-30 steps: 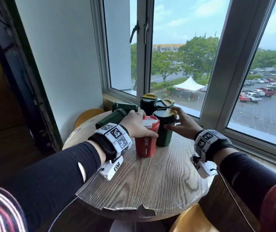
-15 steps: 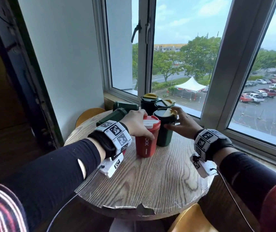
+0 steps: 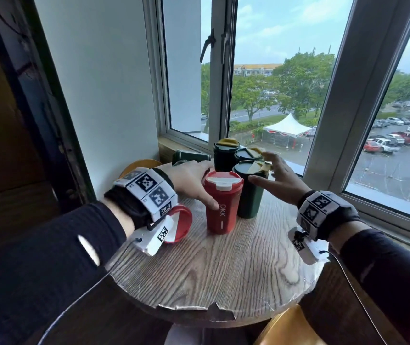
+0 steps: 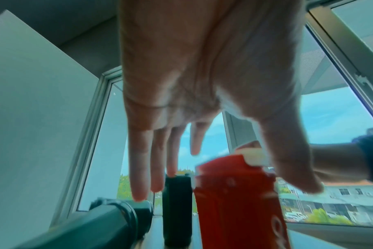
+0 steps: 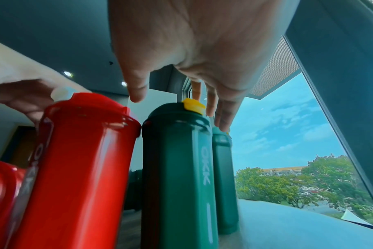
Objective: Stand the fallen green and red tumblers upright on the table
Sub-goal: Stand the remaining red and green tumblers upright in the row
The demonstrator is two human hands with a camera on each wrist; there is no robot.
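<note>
A red tumbler (image 3: 222,202) (image 4: 238,202) (image 5: 79,168) stands upright mid-table, tight against an upright green tumbler (image 3: 250,190) (image 5: 177,168). My left hand (image 3: 191,178) (image 4: 202,84) is open beside the red one's lid, fingers straight and thumb along its side. My right hand (image 3: 276,178) (image 5: 202,50) hovers open, fingers spread, over the green one's yellow-tabbed lid. A second red tumbler (image 3: 181,225) (image 5: 0,193) lies on its side under my left wrist. A fallen green tumbler (image 3: 190,155) (image 4: 109,219) lies behind my left hand.
Two more green tumblers (image 3: 225,153) (image 3: 248,154) stand upright at the back near the window sill (image 3: 174,145). The round wooden table (image 3: 218,270) has a chipped front edge. Yellow chairs (image 3: 288,327) stand near the table's front and back left.
My left hand has let go of the upright red tumbler and straightened its fingers. My right hand has lifted off the green tumbler and spread open.
</note>
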